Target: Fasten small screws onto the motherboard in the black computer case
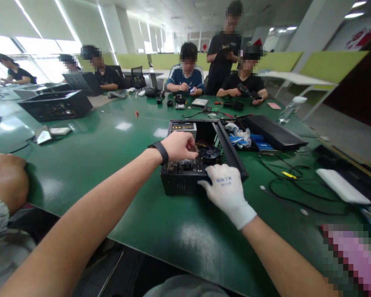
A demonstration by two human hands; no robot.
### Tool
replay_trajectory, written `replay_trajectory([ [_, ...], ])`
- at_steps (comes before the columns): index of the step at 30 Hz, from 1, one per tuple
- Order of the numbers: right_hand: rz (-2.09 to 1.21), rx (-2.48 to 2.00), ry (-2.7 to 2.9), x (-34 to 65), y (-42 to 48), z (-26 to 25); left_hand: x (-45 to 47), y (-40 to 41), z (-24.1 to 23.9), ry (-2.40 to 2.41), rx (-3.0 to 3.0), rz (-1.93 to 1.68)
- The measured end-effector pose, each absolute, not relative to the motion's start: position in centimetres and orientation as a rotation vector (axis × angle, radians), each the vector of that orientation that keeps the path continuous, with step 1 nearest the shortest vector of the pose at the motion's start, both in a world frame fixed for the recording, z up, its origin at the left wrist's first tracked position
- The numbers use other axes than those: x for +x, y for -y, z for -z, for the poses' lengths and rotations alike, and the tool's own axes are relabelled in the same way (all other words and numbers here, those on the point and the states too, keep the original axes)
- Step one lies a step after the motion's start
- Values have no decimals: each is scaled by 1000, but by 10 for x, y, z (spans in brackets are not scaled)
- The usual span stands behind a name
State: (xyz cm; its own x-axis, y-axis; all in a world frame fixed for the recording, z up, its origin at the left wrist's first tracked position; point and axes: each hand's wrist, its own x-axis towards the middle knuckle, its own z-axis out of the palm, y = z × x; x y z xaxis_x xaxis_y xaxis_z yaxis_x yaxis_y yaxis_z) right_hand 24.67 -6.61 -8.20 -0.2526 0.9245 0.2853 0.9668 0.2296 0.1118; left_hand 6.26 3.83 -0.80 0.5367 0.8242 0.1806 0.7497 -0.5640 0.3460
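An open black computer case (200, 159) lies on the green table (111, 165) in front of me, its fan and wiring showing inside. My bare left hand (181, 145), with a black band on the wrist, reaches into the case with its fingers pinched together on something small I cannot make out. My right hand (224, 187), in a white glove, rests on the case's near right corner with fingers curled over the edge, steadying it.
A black cover panel (275, 132) with gloves and blue parts lies right of the case. Black cables (284, 185) and a white slab (341, 185) sit at right. Another person's hand (8, 177) rests at left. Several people sit across the table.
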Motion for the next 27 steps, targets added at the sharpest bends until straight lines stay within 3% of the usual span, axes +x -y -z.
replay_trajectory([
  [7, 450, -1900, 2306, 242, -56, 77, 34, -20, -4, -1285, 2433, -588],
  [14, 482, -2034, 2270, 229, -129, 65, 18, 7, 14, -1251, 2370, -598],
  [27, 494, -1968, 2361, 227, -61, 70, -8, 5, 3, -1361, 2365, -749],
])
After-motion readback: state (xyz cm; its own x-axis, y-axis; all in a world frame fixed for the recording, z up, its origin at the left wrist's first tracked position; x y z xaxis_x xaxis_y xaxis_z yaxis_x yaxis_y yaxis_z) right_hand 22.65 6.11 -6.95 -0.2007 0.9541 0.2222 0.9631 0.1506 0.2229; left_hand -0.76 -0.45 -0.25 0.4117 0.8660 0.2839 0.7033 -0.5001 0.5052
